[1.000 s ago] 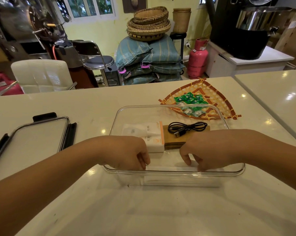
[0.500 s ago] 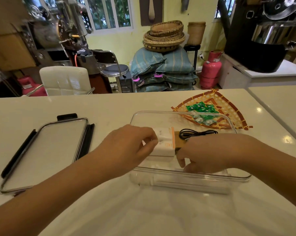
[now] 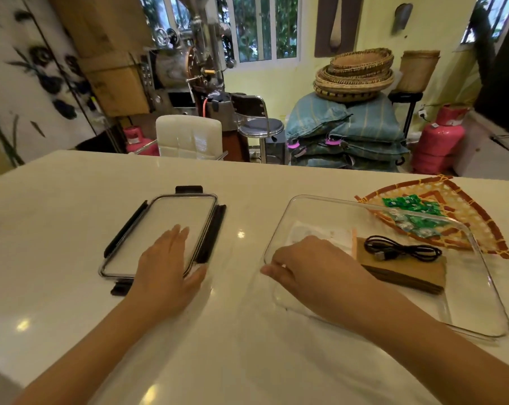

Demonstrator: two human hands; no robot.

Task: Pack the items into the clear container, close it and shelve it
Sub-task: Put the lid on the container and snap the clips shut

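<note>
The clear container (image 3: 482, 260) sits on the white counter at right. Inside lie a white box (image 3: 320, 233), partly hidden by my hand, a flat brown pouch (image 3: 411, 274) and a coiled black cable (image 3: 402, 252) on top of the pouch. My right hand (image 3: 309, 267) reaches over the container's left rim with its fingers curled around that edge. The container's lid (image 3: 171, 223), clear with black clips, lies flat on the counter to the left. My left hand (image 3: 165, 267) rests palm down on the lid's near right corner, fingers spread.
A triangular woven tray (image 3: 478, 217) with several green wrapped candies (image 3: 408, 206) lies just behind the container at right. Beyond the counter's far edge (image 3: 247, 162) stand a white chair (image 3: 189, 135), a stool, stacked sacks and a pink gas cylinder (image 3: 437, 141).
My left hand has left the container and moved left onto the lid. My right hand has shifted from the container's near side to its left rim. The view has turned left.
</note>
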